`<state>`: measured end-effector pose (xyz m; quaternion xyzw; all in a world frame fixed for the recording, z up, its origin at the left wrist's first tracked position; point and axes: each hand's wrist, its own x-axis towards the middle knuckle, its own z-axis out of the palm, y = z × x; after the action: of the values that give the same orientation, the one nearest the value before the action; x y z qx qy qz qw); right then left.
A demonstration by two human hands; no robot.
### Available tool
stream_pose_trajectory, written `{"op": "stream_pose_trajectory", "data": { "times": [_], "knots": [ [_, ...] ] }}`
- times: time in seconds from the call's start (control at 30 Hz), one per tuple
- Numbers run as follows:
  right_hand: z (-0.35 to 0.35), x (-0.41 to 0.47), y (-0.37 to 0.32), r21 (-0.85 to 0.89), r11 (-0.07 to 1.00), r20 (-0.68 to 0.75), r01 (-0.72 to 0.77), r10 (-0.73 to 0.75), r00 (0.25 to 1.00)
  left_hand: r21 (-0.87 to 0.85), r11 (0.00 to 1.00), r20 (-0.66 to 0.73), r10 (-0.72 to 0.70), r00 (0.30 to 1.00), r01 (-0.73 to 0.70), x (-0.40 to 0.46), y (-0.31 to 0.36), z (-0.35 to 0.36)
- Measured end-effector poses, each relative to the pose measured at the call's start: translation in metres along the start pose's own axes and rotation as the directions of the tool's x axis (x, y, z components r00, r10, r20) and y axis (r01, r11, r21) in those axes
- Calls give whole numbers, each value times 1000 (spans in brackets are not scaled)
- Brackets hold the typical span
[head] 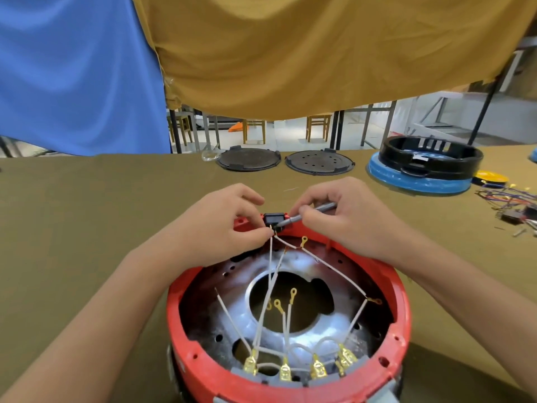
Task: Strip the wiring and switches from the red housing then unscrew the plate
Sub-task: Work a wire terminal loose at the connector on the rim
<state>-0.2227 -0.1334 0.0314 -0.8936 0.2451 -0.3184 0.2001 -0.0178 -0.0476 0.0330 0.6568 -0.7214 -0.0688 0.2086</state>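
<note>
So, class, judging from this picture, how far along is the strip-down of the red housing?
Done: several white wires with gold ring terminals lie loose. In hand: the left hand pinches a wire at the small black switch on the round red plastic housing; the right hand works a grey metal tool there. Left: brass connectors, metal plate.

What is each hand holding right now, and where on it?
Right hand grips the screwdriver by its shaft; left hand pinches a white wire at the black switch.

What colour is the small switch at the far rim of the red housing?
Black: the small switch on the red housing, seen in the head view.
</note>
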Motion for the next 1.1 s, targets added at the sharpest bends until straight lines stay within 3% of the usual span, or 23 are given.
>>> {"op": "stream_pose_trajectory", "data": {
  "times": [0.17,0.33,0.73,1.1],
  "knots": [
    [-1,-1,-1,-39,999,13,-7,7,1000,-22,996,-35,-83,996,83,4,10,6],
    [-6,-2,4,17,999,96,-30,28,995,-174,980,-104,-120,987,100,3,10,9],
    [-8,-10,3,-1,999,82,-37,37,996,-249,957,-28,-160,987,148,7,6,12],
    [-11,-10,9,-102,995,258,-19,44,965,-229,965,-17,-138,990,130,7,6,12]
  ]
}}
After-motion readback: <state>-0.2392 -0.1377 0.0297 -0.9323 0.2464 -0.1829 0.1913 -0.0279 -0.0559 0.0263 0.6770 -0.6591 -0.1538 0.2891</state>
